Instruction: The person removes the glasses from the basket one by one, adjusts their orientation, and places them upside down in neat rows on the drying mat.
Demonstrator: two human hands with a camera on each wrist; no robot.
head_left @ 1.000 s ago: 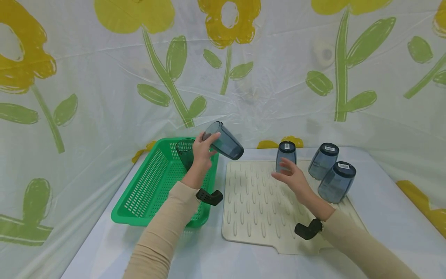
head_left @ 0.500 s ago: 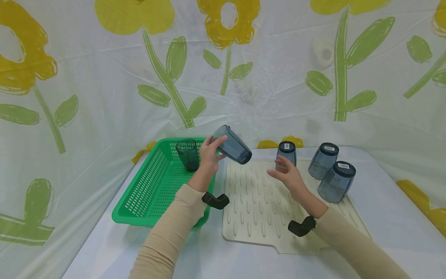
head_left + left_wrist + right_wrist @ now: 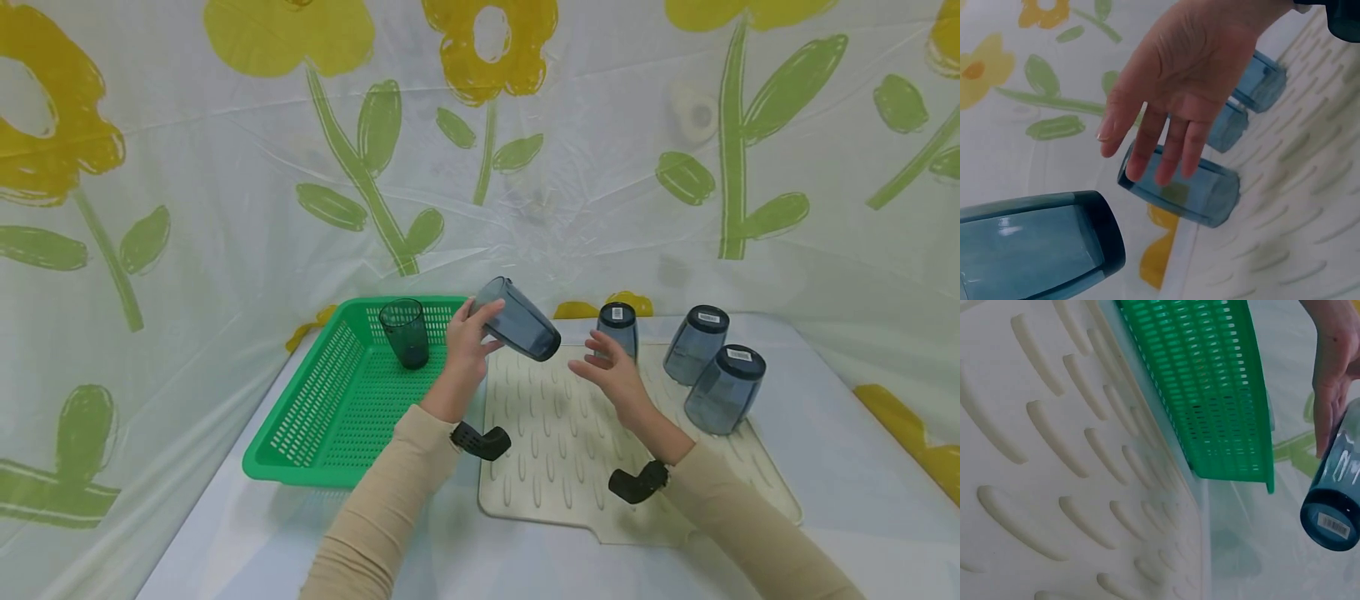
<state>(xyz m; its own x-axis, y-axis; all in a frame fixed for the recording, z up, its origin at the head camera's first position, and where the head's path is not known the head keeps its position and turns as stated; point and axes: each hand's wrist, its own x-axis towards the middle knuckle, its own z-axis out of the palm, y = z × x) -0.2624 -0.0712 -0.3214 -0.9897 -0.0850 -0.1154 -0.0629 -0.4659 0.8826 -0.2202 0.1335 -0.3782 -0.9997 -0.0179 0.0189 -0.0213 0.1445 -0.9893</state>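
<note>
My left hand grips a blue-tinted tumbler near its rim, thumb and fingers around it. The tumbler is tilted, its dark base pointing right and down, in the air between basket and mat. In the left wrist view its base end fills the lower left corner. My right hand hovers over the cream draining mat, fingers loosely spread and holding nothing, apart from the held tumbler. Just behind it an upside-down tumbler stands on the mat. The right wrist view shows the held tumbler's labelled base.
Two more upside-down tumblers, one at the back and one nearer, stand on the mat's right side. The green basket on the left holds another tumbler, rim up. A flowered curtain hangs behind the table.
My left hand has carried the tumbler rightward and slightly down, away from the basket. My right hand has shifted a little left, towards it. The standing tumblers have not moved.
</note>
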